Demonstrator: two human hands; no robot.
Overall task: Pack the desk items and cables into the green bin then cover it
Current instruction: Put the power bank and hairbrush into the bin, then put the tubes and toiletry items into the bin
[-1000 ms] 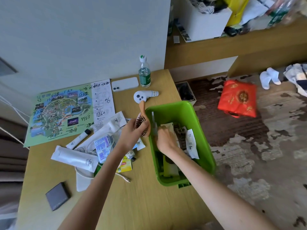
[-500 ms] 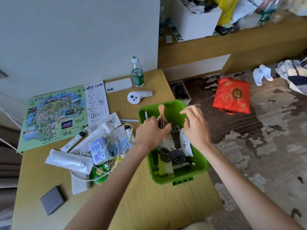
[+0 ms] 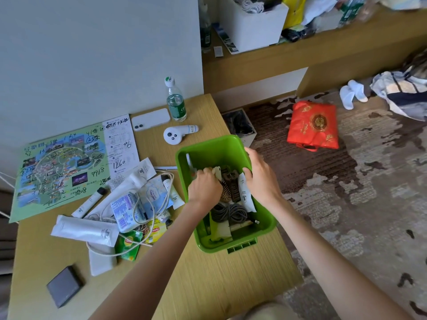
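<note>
The green bin (image 3: pixel 208 148) stands at the desk's right edge. Inside it lie a coiled grey cable (image 3: pixel 231 212), a white tube (image 3: pixel 245 197) and flat packets. My left hand (image 3: pixel 203 189) is down in the bin, shut on a wooden hairbrush (image 3: pixel 225 192) that rests bristles-up on the contents. My right hand (image 3: pixel 262 181) grips the bin's right wall, thumb inside. To the left of the bin lies a pile on the desk: white tubes (image 3: pixel 85 230), a white cable (image 3: pixel 150 211), a tissue pack (image 3: pixel 123 211) and tea packets (image 3: pixel 128 247). No lid is in view.
A marked map (image 3: pixel 60 169), a white phone (image 3: pixel 150 118), a white controller (image 3: pixel 175 135) and a water bottle (image 3: pixel 175 100) sit at the back of the desk. A grey box (image 3: pixel 64 289) lies front left. Beyond the desk's right edge are carpet, a small bin and a red bag (image 3: pixel 313 124).
My left hand carried the hairbrush from beside the bin into it and lowered it. My right hand came out of the bin's middle and went to the right wall.
</note>
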